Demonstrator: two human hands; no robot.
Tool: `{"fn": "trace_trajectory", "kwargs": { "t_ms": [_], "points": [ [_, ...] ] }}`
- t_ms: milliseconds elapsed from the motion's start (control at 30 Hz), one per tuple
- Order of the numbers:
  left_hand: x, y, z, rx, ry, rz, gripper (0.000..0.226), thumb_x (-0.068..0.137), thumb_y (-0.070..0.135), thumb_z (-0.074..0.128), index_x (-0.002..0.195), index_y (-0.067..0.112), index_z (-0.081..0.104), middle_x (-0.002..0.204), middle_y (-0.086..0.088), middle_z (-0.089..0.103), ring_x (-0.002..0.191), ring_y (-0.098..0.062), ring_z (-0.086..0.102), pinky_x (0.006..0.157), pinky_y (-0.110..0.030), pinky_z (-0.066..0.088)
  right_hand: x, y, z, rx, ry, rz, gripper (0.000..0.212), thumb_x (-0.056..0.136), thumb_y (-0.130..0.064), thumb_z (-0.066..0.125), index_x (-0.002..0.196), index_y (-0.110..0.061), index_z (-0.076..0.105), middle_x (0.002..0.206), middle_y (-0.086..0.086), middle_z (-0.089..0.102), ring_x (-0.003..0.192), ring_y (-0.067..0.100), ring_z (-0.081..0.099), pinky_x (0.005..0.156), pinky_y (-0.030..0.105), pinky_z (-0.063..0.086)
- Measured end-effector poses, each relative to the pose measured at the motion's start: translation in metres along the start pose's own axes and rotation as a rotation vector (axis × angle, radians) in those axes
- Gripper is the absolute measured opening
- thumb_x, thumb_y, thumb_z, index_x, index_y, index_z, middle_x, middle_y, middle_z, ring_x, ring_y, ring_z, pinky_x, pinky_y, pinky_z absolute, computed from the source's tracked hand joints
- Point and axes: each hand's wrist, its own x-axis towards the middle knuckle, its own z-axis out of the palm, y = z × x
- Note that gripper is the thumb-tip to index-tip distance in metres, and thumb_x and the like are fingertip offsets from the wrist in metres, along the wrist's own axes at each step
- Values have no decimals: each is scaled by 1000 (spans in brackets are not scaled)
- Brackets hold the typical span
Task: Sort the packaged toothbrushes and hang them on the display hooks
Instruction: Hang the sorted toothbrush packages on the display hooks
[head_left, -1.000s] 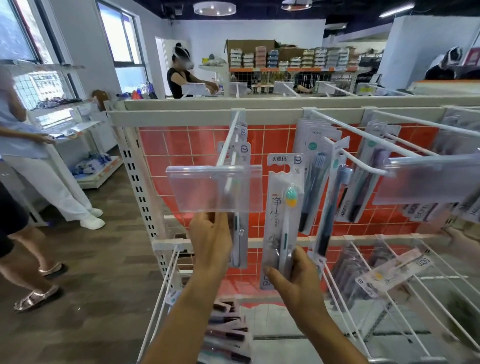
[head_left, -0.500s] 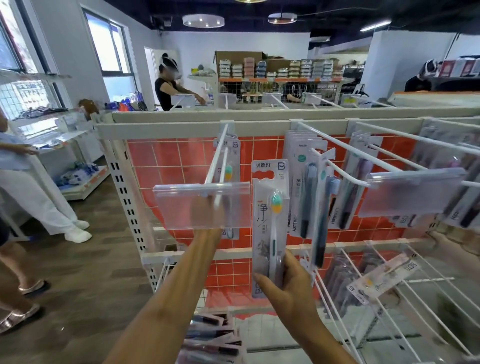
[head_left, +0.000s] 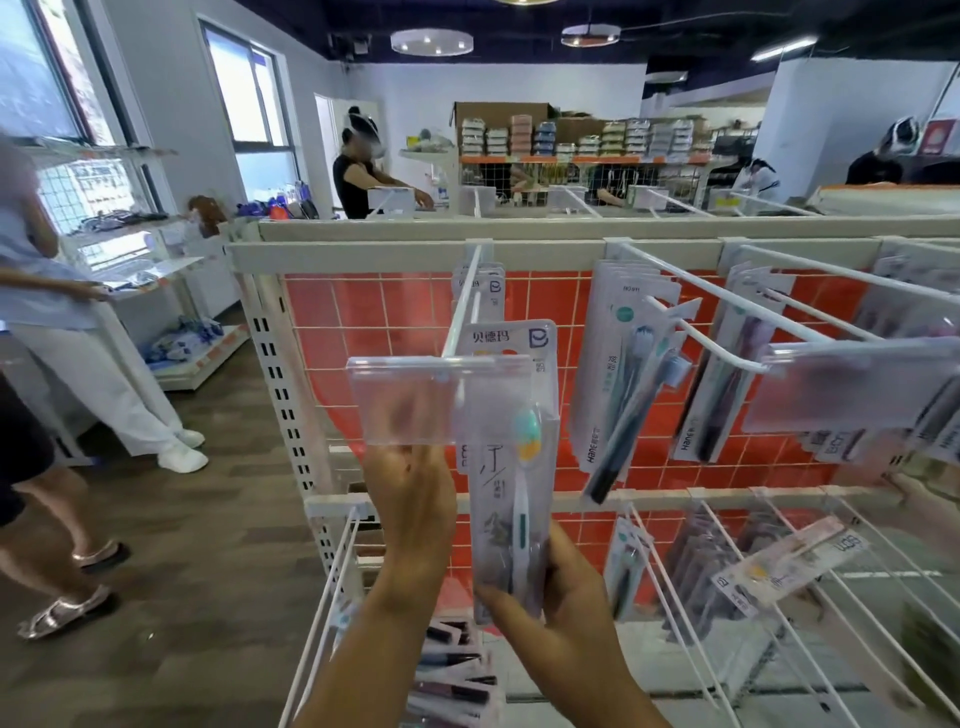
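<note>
Shop aisle with an orange-tiled rack (head_left: 363, 312) before me, my right hand (head_left: 566, 597) gripping the toothbrush pack (head_left: 511, 467) upright by its bottom, just behind the hook's clear tag (head_left: 405, 400), my left hand (head_left: 410, 499) reaching under that tag, fingers hidden, grip unclear

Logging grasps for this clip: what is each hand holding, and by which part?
The right hand grips the packaged toothbrush by its bottom end. The left hand reaches up behind the clear label holder; its hold cannot be told.
</note>
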Motion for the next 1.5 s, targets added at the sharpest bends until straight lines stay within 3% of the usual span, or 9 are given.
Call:
{"fn": "trace_trajectory", "kwargs": {
  "t_ms": [67, 267, 367, 467, 600, 800, 1100, 1333, 1500],
  "points": [
    [-6, 8, -2, -48, -5, 47, 25, 97, 24, 54, 81, 37, 66, 63, 12, 56, 62, -16, 50, 57, -33, 47, -2, -3, 4, 37, -24, 5, 49, 80, -2, 72, 111, -35, 53, 103, -24, 69, 99, 2, 66, 79, 17, 53],
    [-22, 32, -10, -151, -176, 202, 24, 86, 33, 47, 75, 43, 67, 67, 16, 60, 63, -5, 53, 61, -23, 45, -8, -1, 7, 48, -31, 9, 50, 79, -5, 72, 114, -36, 52, 107, -26, 67, 103, -1, 63, 83, 14, 51],
    [-30, 37, -12, -89, -259, 320, 12, 85, 40, 56, 87, 31, 63, 66, 10, 61, 56, -5, 55, 54, -22, 45, -10, 2, 8, 4, -25, -22, 51, 76, -5, 73, 113, -35, 55, 106, -22, 68, 100, 1, 64, 81, 16, 52],
    [-35, 40, -11, -14, -255, 366, 21, 81, 32, 58, 85, 11, 61, 68, 11, 67, 58, 0, 62, 56, -15, 48, -10, 3, 9, -3, -49, -18, 48, 77, 1, 72, 113, -27, 57, 98, -17, 70, 92, 3, 67, 76, 14, 51],
    [-32, 44, -13, 55, -191, 361, 20, 82, 31, 56, 73, 14, 60, 54, 15, 60, 44, 1, 51, 46, -10, 41, -6, 1, 11, -9, -70, -14, 48, 78, 0, 72, 113, -28, 56, 99, -16, 69, 91, 3, 66, 75, 14, 51],
    [-27, 45, -16, 101, -179, 380, 21, 85, 31, 55, 73, 14, 57, 51, 20, 57, 41, 2, 47, 43, -8, 36, -1, 0, 18, -11, -70, -109, 42, 77, -33, 67, 114, -50, 56, 101, -10, 70, 95, 13, 67, 81, 33, 56],
    [-26, 46, -17, 48, -184, 379, 21, 87, 37, 58, 78, 19, 59, 59, 18, 60, 51, 0, 56, 49, -12, 44, 5, -4, 21, -39, -26, -194, 32, 86, -67, 44, 114, -54, 54, 97, -7, 67, 91, 15, 64, 79, 39, 53],
    [-27, 48, -18, 44, -162, 400, 10, 87, 35, 60, 82, 26, 61, 64, 18, 63, 55, -1, 59, 52, -14, 46, 5, -4, 24, -48, -18, -187, 34, 84, -71, 40, 113, -57, 52, 97, -11, 66, 90, 12, 63, 78, 30, 54],
    [-30, 51, -17, 70, -178, 427, 4, 86, 22, 54, 89, 24, 56, 65, 26, 63, 57, 7, 60, 53, -5, 44, 3, 1, 26, -76, 16, -219, 34, 90, -62, 41, 114, -43, 57, 90, -3, 66, 82, 19, 63, 71, 47, 51]
  ]
}}
